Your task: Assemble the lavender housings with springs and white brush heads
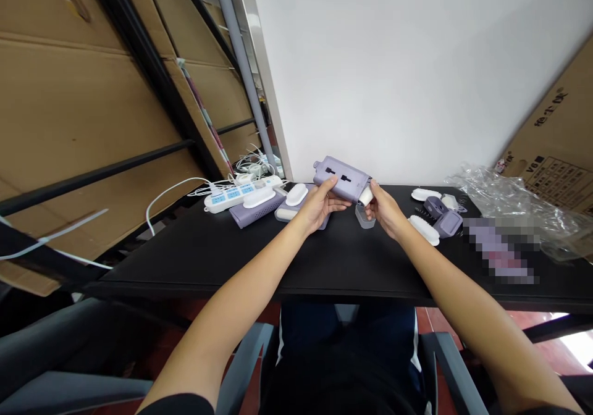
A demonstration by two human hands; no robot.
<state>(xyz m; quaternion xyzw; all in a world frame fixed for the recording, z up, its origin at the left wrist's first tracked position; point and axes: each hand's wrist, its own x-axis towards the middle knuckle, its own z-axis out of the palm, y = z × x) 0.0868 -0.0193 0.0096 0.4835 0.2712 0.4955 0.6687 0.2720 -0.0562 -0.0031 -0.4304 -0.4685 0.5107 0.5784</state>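
At a black counter [278, 260], a white-and-blue power strip [227, 200] trails white cables at far left, just beside a ribbed lilac case [257, 216] with a white oval cover [258, 197] lying on it. A second white oval cover [296, 194] sits a little to the right, near the left hand [317, 205], whose grip closes around a lilac socket housing [343, 179], raised off the counter and tilted, its dark slots facing up. The right hand [384, 210] pinches a white cylindrical insert [365, 196] in a narrow grip, its end at the housing's open end; whether it has entered cannot be told. Just below stands a small clear plastic cup [364, 217]. Farther right lie more white oval pieces [425, 194], two lilac parts [442, 214], crumpled plastic wrap [500, 208] and a cardboard carton [551, 137]; a pixelated patch hides what lies at front right. As things stand, housing and insert are in hand and meeting, while the other pieces lie loose on both sides, none visibly joined to them.
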